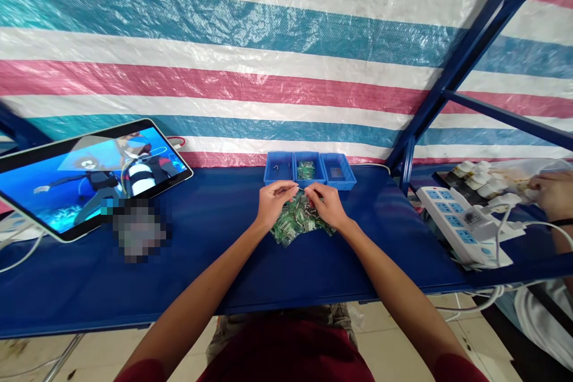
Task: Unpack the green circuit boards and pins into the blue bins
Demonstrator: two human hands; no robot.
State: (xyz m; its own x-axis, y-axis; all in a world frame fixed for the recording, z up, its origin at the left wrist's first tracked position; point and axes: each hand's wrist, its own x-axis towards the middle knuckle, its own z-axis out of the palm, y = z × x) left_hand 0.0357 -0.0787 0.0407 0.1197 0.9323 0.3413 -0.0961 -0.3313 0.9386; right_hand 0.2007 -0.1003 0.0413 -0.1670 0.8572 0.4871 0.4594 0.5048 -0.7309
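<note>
My left hand [276, 203] and my right hand [326, 203] meet in front of the trays, each in a pinch. Between the fingertips shows a small thin pale piece [301, 188], too small to name. Beneath and between both hands lies a pile of small clear bags with green and metallic contents [293, 224]. Three joined blue trays stand just behind: the left tray [278, 180] has a few tiny pieces, the middle tray [308, 180] green-and-silver bits, and the right tray [340, 184] some dark thin pieces. My fingers partly hide the pile's far edge.
A large tablet [96, 176] showing divers leans at the left, beside a blurred-out patch [141, 230]. At the right are a power strip [461, 227] with plugs and cables, several white-capped bottles [478, 179], and another person's hand [555, 194]. A blue metal frame [465, 54] rises behind.
</note>
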